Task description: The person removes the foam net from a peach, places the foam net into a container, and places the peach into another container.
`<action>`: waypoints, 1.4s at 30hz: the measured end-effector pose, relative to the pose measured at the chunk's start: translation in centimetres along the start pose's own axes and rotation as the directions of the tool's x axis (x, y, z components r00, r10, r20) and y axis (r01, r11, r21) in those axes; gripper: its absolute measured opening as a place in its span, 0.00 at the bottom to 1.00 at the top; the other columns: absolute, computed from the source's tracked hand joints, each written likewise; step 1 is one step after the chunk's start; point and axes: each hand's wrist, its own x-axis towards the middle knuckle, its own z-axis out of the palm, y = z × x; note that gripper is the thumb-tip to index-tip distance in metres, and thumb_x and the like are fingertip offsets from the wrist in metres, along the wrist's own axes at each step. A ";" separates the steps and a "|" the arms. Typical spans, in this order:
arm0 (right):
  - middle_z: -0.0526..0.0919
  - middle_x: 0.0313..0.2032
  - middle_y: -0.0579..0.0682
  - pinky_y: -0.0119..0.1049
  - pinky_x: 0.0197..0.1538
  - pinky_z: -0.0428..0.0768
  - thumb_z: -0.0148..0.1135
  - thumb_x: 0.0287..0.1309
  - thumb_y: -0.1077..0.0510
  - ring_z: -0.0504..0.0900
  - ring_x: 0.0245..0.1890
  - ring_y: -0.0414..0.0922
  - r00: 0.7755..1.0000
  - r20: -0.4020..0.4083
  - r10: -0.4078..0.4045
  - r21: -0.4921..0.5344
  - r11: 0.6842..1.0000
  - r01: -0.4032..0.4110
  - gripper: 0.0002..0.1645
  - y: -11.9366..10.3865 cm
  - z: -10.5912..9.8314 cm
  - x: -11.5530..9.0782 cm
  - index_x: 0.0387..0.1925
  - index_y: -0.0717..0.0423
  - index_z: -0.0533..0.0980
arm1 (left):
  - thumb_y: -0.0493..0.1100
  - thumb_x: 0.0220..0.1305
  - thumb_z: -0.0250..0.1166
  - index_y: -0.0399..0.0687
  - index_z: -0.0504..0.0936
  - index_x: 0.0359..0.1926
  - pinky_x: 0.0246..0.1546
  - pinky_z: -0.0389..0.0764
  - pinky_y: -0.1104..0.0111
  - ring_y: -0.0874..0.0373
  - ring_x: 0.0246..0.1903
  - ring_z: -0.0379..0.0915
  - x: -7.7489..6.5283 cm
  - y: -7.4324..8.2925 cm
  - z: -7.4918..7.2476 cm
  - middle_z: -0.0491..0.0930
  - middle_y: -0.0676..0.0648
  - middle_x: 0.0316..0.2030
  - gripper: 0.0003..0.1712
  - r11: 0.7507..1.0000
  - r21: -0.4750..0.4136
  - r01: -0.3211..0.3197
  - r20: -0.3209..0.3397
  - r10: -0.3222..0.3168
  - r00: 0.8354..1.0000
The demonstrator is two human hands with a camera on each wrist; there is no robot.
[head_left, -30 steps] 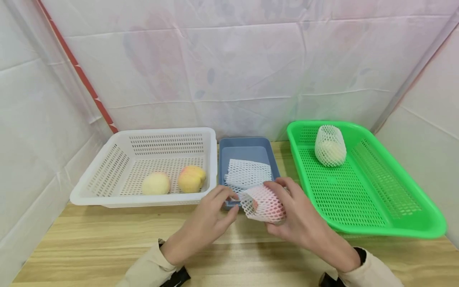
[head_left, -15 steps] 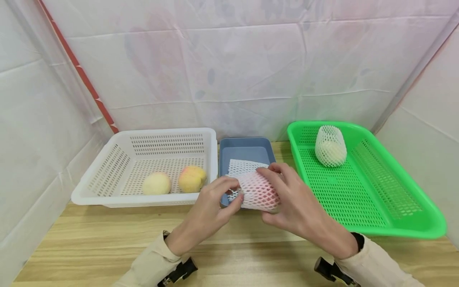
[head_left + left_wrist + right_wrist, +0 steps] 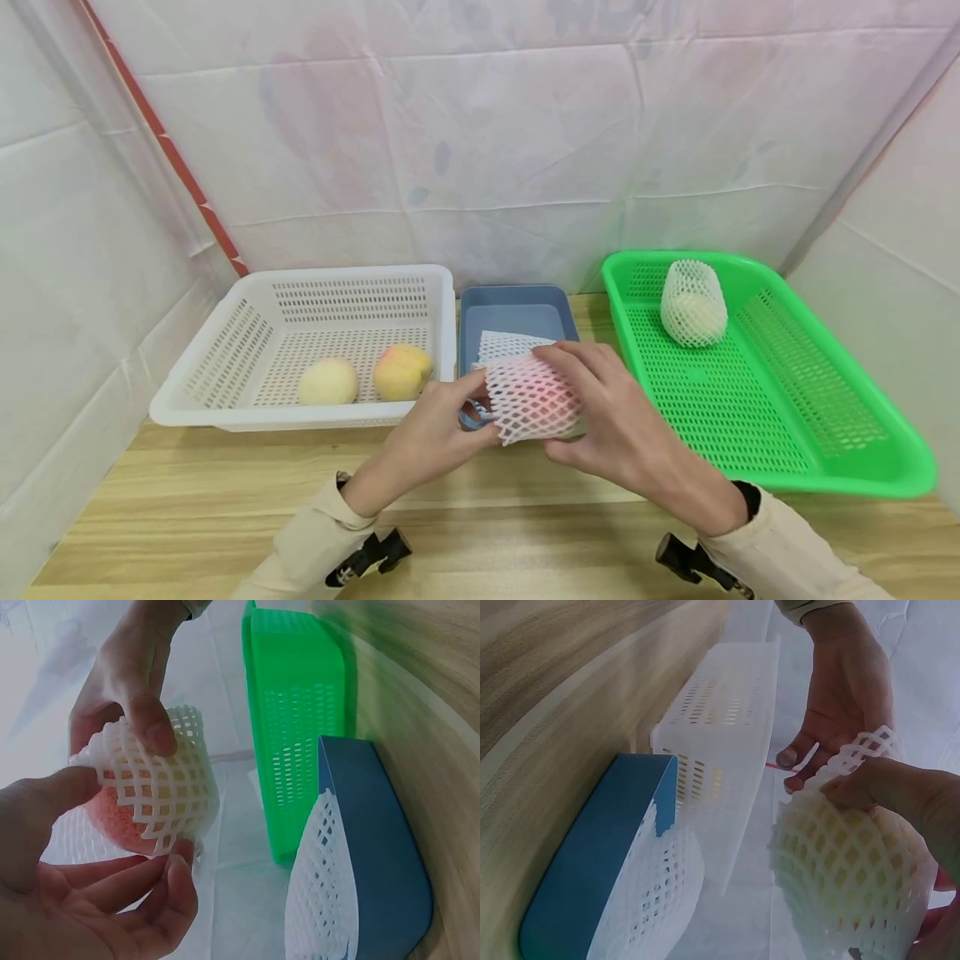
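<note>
Between basket rims (image 3: 262, 417), fingers (image 3: 579, 365) grip peach (image 3: 118, 821) and net edge (image 3: 497, 408).

My head feed comes through bright and evenly lit, with only soft shadows on the pale wood-grain tabletop (image 3: 517, 542) in front of the blue-grey rectangular plastic tray (image 3: 517, 317). Right of that tray, the wide lens stretches the bright-green perforated plastic basket (image 3: 720, 408). Both wrist feeds reach me dimmer and bluish, the pale cloth backdrop (image 3: 45, 697) brightest away from the tray; in the right one, the white foam-net sleeve (image 3: 840, 855) looks hazy.
</note>
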 end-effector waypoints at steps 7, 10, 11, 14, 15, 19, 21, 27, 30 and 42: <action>0.77 0.52 0.57 0.50 0.52 0.78 0.86 0.17 0.57 0.74 0.52 0.53 0.996 -0.046 -0.070 0.034 0.997 0.072 0.56 0.0 0.0 0.2 0.58 0.60 0.71 | 0.36 0.52 0.69 0.37 0.73 0.52 0.38 0.81 0.72 0.56 0.35 0.80 0.0 -0.3 -0.2 0.83 0.43 0.39 0.26 0.999 -0.015 0.041 0.040 -0.040 0.998; 0.77 0.52 0.57 0.48 0.53 0.78 0.87 0.18 0.55 0.74 0.52 0.52 0.992 -0.079 -0.096 0.053 0.994 0.100 0.56 0.0 0.0 0.3 0.58 0.61 0.72 | 0.35 0.52 0.69 0.37 0.71 0.54 0.40 0.81 0.69 0.55 0.38 0.79 0.0 -0.4 -0.3 0.82 0.43 0.42 0.28 0.998 -0.011 0.056 0.036 -0.056 0.998; 0.77 0.52 0.56 0.46 0.54 0.77 0.86 0.19 0.55 0.74 0.53 0.52 0.992 -0.084 -0.096 0.062 0.993 0.102 0.55 0.0 0.0 0.3 0.58 0.60 0.72 | 0.34 0.52 0.68 0.38 0.70 0.56 0.42 0.80 0.68 0.55 0.40 0.79 0.0 -0.4 -0.3 0.81 0.43 0.44 0.29 0.998 -0.014 0.065 0.036 -0.065 0.997; 0.77 0.53 0.56 0.38 0.60 0.73 0.84 0.23 0.52 0.74 0.54 0.52 0.991 -0.092 -0.096 0.093 0.990 0.104 0.53 0.0 0.0 0.4 0.58 0.60 0.73 | 0.34 0.54 0.68 0.41 0.68 0.58 0.48 0.79 0.64 0.56 0.46 0.78 0.0 -0.3 -0.4 0.80 0.44 0.48 0.31 0.996 -0.031 0.089 0.028 -0.088 0.996; 0.77 0.54 0.56 0.36 0.62 0.71 0.83 0.25 0.51 0.74 0.54 0.52 0.992 -0.088 -0.089 0.106 0.989 0.099 0.52 0.0 0.0 0.3 0.58 0.60 0.73 | 0.34 0.54 0.68 0.41 0.68 0.59 0.49 0.78 0.63 0.56 0.47 0.77 0.0 -0.2 -0.5 0.80 0.44 0.49 0.31 0.995 -0.036 0.095 0.024 -0.094 0.995; 0.78 0.54 0.56 0.28 0.65 0.65 0.79 0.35 0.44 0.74 0.55 0.52 0.992 -0.088 -0.087 0.155 0.983 0.100 0.47 0.1 0.0 0.3 0.58 0.61 0.73 | 0.33 0.54 0.67 0.43 0.68 0.58 0.50 0.78 0.63 0.56 0.48 0.77 0.1 -0.2 -0.5 0.79 0.44 0.49 0.30 0.993 -0.062 0.103 0.018 -0.102 0.995; 0.78 0.53 0.56 0.27 0.64 0.66 0.74 0.42 0.41 0.75 0.54 0.51 0.988 -0.115 -0.107 0.171 0.977 0.125 0.44 0.2 0.1 0.4 0.57 0.62 0.74 | 0.32 0.54 0.67 0.42 0.68 0.58 0.49 0.78 0.64 0.56 0.47 0.77 0.2 -0.3 -0.5 0.79 0.44 0.49 0.30 0.992 -0.075 0.101 0.021 -0.099 0.995; 0.81 0.50 0.56 0.25 0.61 0.68 0.67 0.52 0.43 0.78 0.51 0.51 0.971 -0.184 -0.152 0.196 0.962 0.187 0.33 0.4 0.3 0.3 0.53 0.63 0.76 | 0.36 0.54 0.69 0.45 0.65 0.60 0.55 0.74 0.61 0.56 0.53 0.73 0.3 -0.4 -0.6 0.76 0.46 0.53 0.34 0.990 -0.100 0.096 0.028 -0.094 0.995; 0.82 0.48 0.56 0.24 0.59 0.70 0.76 0.43 0.61 0.79 0.49 0.52 0.965 -0.204 -0.166 0.193 0.959 0.206 0.26 0.4 0.3 0.3 0.47 0.62 0.78 | 0.39 0.51 0.74 0.47 0.62 0.64 0.59 0.71 0.59 0.56 0.56 0.70 0.4 -0.5 -0.7 0.73 0.47 0.57 0.42 0.989 -0.116 0.089 0.047 -0.084 0.995; 0.83 0.43 0.54 0.24 0.56 0.73 0.74 0.48 0.60 0.81 0.45 0.49 0.948 -0.233 -0.217 0.214 0.939 0.268 0.20 0.6 0.5 0.2 0.44 0.61 0.78 | 0.43 0.46 0.76 0.42 0.61 0.67 0.57 0.72 0.55 0.49 0.55 0.72 0.3 -0.9 -1.0 0.73 0.42 0.56 0.49 0.985 -0.118 0.127 0.054 -0.121 0.991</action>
